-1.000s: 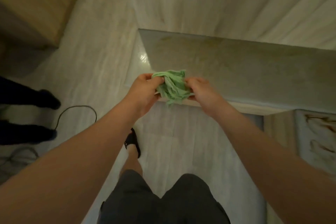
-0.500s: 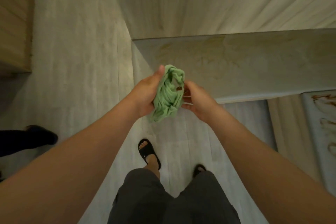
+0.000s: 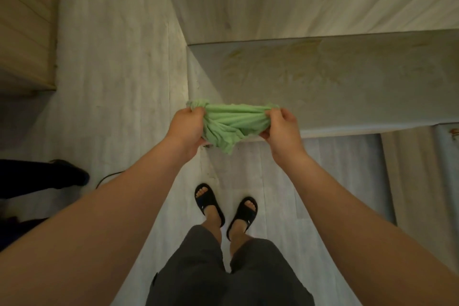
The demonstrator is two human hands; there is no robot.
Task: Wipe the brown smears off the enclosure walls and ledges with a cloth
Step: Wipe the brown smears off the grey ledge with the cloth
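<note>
**A:** What takes the most room here?

**B:** The pale floor (image 3: 111, 82). After it comes the wide ledge (image 3: 360, 102) that runs out to the right. Its top has faint yellow-brown smears (image 3: 248, 67), mostly toward the far edge, so I judge that the wiping there is not done.

**A:** And where is the cloth?

**B:** The green cloth (image 3: 231, 124) is in the air, in front of the near edge of the ledge and close to its left corner. The left hand (image 3: 187, 129) grips one bunched end and the right hand (image 3: 282, 129) grips the other, with the fingers curled into the fabric. The cloth is stretched between them. I think this is to open a clean side before pressing it on the ledge.

**A:** What can you not see well?

**B:** The fingertips are hidden in the folds. I cannot tell if the cloth touches the ledge. A small brown mark (image 3: 455, 131) at the right is cut off. On the left, a dark shape (image 3: 42, 176) beside a thin cable (image 3: 109, 177) is also cut off, and I cannot name it.
</note>
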